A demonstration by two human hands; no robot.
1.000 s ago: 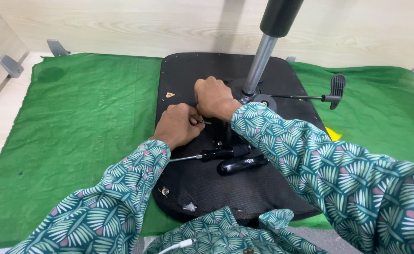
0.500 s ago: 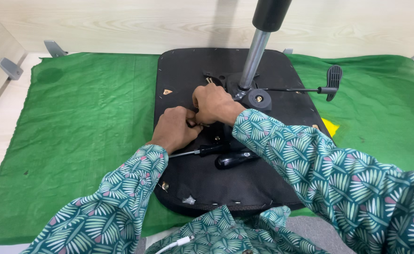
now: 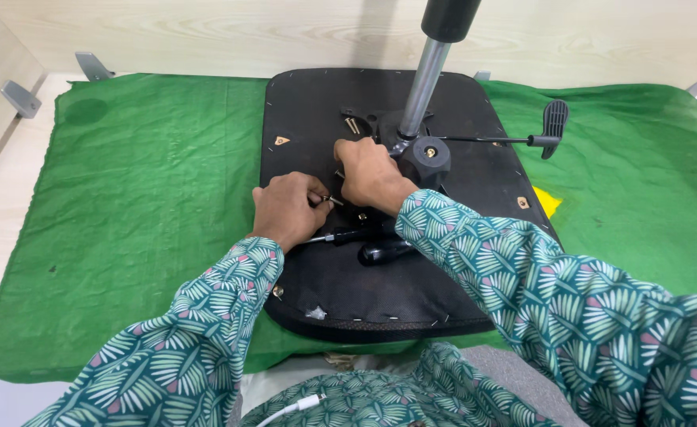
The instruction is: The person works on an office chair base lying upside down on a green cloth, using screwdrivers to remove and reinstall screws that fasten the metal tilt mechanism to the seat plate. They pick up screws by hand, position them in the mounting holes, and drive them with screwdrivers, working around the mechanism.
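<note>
A black chair seat (image 3: 317, 111) lies upside down on a green cloth (image 3: 143, 198). A black mechanism with a round knob (image 3: 426, 158) sits at its middle, and a metal column (image 3: 424, 83) rises from it. My left hand (image 3: 289, 207) pinches a small metal screw (image 3: 331, 200) between thumb and fingers. My right hand (image 3: 371, 172) rests fingers-down on the mechanism plate beside the column, close to the left hand. Two black-handled screwdrivers (image 3: 384, 251) lie on the seat just below my hands.
A thin lever with a black paddle (image 3: 554, 119) sticks out to the right of the mechanism. Loose screws (image 3: 352, 124) lie near the column. Grey metal brackets (image 3: 20, 99) sit at the cloth's far corners. A white cable (image 3: 297, 407) lies at my lap.
The view has shifted slightly, so the seat sits lower in frame. My hands have drawn a little apart, and the small screw now shows at my left fingertips.
</note>
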